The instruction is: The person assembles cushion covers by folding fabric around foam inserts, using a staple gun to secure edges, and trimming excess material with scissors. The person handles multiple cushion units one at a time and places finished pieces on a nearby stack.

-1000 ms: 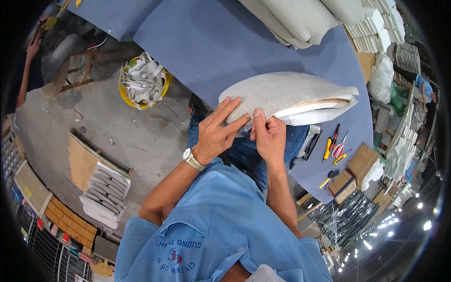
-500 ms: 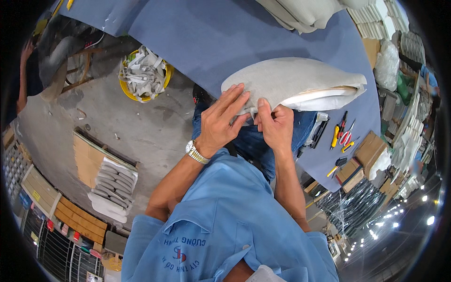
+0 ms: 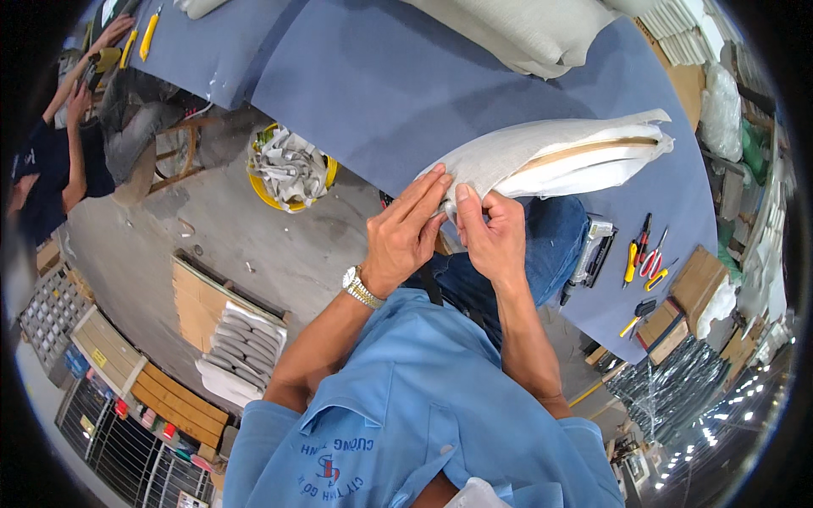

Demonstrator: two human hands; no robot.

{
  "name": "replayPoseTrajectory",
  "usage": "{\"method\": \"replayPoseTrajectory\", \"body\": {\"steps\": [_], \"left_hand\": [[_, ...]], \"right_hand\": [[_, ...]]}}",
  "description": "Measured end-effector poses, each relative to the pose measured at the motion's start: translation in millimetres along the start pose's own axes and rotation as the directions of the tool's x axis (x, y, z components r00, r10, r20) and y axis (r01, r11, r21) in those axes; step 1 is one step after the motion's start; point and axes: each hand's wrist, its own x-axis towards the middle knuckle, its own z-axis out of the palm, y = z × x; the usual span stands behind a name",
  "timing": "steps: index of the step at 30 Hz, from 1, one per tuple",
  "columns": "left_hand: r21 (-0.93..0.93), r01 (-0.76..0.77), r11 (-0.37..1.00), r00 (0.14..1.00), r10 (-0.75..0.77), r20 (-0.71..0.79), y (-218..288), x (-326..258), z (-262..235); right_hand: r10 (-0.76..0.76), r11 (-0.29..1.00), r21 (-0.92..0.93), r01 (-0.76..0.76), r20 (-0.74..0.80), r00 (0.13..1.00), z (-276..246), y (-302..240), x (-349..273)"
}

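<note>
A padded seat panel (image 3: 542,157) in light grey fabric is tilted up on its edge over my lap and the table's near edge. Its open side shows a strip of bare wood (image 3: 593,151) and white lining (image 3: 563,174). At its left end, my left hand (image 3: 400,241) lays its fingers over the cover, with the thumb beneath, closed on that end. Close beside it, my right hand (image 3: 494,241) pinches the fabric's edge between thumb and curled fingers. The spot between both fingertips is partly hidden.
On the blue-grey table (image 3: 364,93) lie a staple gun (image 3: 590,254), red-handled pliers (image 3: 652,262) and a yellow cutter (image 3: 660,278). More grey covered pieces (image 3: 525,34) sit at the far side. A yellow basket of fabric scraps (image 3: 330,173) stands left; another person (image 3: 63,169) works beyond.
The padded panel has tipped so that more of its wooden edge and white lining shows. Both hands keep hold of its left end. The whole view has shifted a little.
</note>
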Motion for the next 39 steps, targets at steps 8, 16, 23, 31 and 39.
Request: {"method": "replayPoseTrajectory", "body": {"steps": [8,16,23,31,39], "left_hand": [[-0.009,-0.003,1.000,0.999,0.003,-0.048,2,-2,13],[-0.005,0.030,1.000,1.000,-0.030,0.008,-5,-4,8],[-0.054,0.071,0.996,0.996,-0.068,0.060,-22,0,-2],[-0.458,0.362,0.812,0.913,-0.210,0.350,-49,7,-15],[-0.418,0.482,0.770,0.843,-0.279,0.460,-38,11,-1]], "right_hand": [[0.057,0.994,-0.089,-0.067,-0.116,0.992,8,-19,-6],[0.011,0.973,-0.226,-0.047,-0.159,0.987,11,-8,-18],[0.014,0.991,-0.129,-0.038,-0.185,0.983,36,32,-14],[-0.114,0.993,0.007,0.117,-0.182,0.977,53,60,-2],[-0.097,0.951,0.276,0.137,-0.156,0.983,44,82,-10]]}}
